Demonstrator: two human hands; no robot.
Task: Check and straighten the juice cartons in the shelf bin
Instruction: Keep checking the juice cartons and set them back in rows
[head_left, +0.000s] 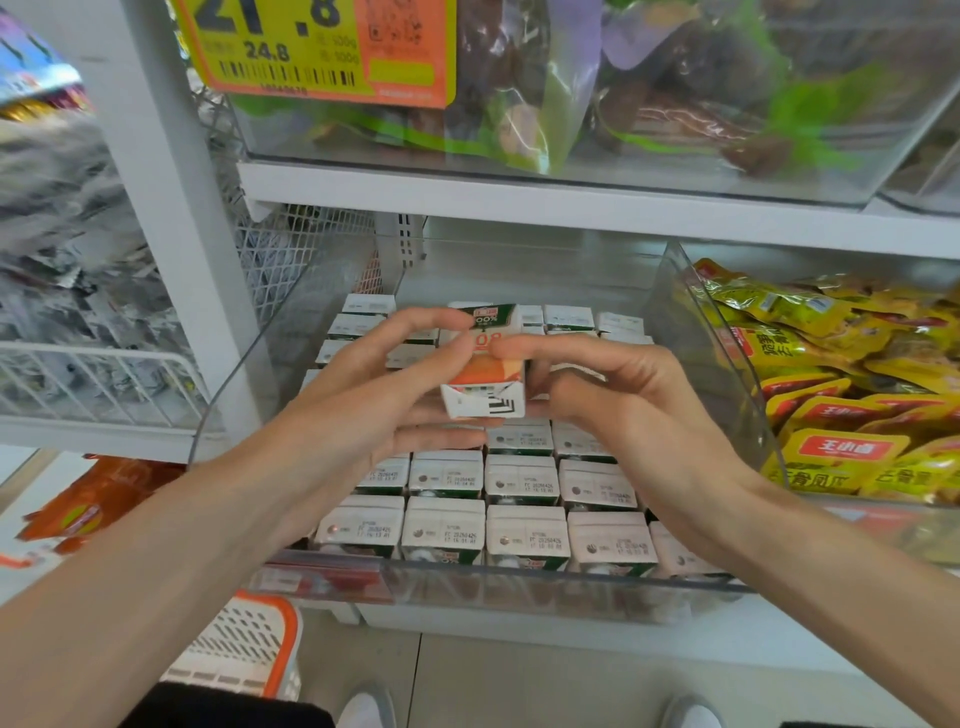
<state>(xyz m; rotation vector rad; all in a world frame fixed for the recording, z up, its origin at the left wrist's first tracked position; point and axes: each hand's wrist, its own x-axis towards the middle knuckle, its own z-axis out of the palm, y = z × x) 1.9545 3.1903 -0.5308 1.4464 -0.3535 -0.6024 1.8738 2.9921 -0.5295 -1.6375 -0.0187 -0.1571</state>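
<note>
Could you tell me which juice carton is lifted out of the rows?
The carton between the left hand and right hand, orange side showing; the others stand in the clear bin, white tops up.

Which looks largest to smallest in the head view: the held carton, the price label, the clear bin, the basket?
1. clear bin
2. price label, though the frame's top edge cuts it off
3. basket, only partly in view
4. held carton
</note>
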